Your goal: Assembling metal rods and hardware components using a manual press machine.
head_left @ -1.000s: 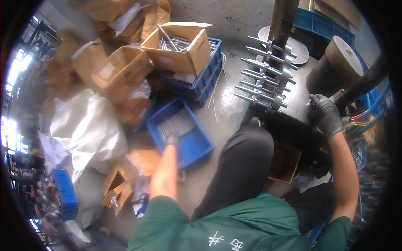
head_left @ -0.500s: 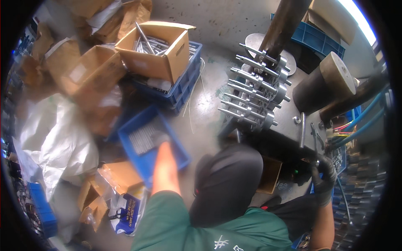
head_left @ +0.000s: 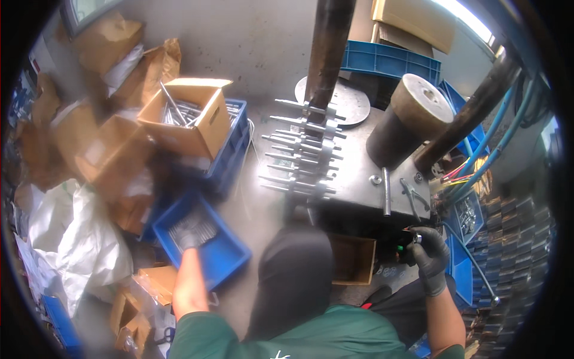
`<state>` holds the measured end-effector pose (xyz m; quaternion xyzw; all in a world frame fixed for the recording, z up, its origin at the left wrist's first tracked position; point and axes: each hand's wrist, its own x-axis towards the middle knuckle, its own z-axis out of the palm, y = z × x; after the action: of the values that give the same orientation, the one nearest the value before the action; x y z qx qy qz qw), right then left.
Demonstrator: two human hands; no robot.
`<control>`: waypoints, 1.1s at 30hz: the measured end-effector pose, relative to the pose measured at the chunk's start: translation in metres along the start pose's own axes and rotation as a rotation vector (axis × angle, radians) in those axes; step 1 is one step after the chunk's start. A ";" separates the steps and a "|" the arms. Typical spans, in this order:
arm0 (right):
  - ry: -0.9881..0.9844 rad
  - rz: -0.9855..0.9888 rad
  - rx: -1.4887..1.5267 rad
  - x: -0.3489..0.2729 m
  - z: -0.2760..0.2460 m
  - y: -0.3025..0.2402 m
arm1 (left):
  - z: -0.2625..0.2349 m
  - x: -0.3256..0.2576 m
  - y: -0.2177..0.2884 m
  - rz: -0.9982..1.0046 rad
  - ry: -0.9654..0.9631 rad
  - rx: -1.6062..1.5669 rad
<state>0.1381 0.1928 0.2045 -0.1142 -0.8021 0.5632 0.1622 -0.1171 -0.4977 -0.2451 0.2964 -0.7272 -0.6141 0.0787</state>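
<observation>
My left hand (head_left: 190,234), in a grey glove and blurred, reaches into a blue plastic bin (head_left: 230,257) on the floor, down among a pile of small metal parts (head_left: 200,226); whether it grips any I cannot tell. My right hand (head_left: 429,252), in a dark glove, rests on the front of the grey machine (head_left: 359,179), its fingers at a small control beside a green button (head_left: 399,248). A rack of metal pins (head_left: 302,157) sticks out from a dark upright column (head_left: 327,51) between the two hands. My knee in dark trousers (head_left: 296,278) is below it.
An open cardboard box of long metal rods (head_left: 185,122) sits in a blue crate (head_left: 234,152) at the left. More cardboard boxes (head_left: 95,149) and white bags (head_left: 78,239) crowd the far left. A brown cylinder (head_left: 412,116), hoses (head_left: 508,128) and blue bins (head_left: 388,60) stand to the right.
The view has swung right and down. My left hand stays down in the blue bin. My right hand dropped from the machine's upper right side to its front panel.
</observation>
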 end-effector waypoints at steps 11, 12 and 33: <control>0.031 0.183 0.840 -0.006 0.027 0.035 | 0.031 -0.281 0.427 0.944 -0.402 0.197; 0.026 0.219 0.887 -0.007 0.025 0.047 | 0.046 -0.303 0.452 0.962 -0.416 0.202; 0.097 0.108 0.894 -0.020 -0.005 0.052 | 0.340 -0.416 0.376 1.483 -0.472 0.772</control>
<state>0.1587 0.2075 0.1541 -0.1006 -0.4644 0.8561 0.2034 -0.0679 0.0354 0.1326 -0.3832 -0.8875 -0.1599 0.1997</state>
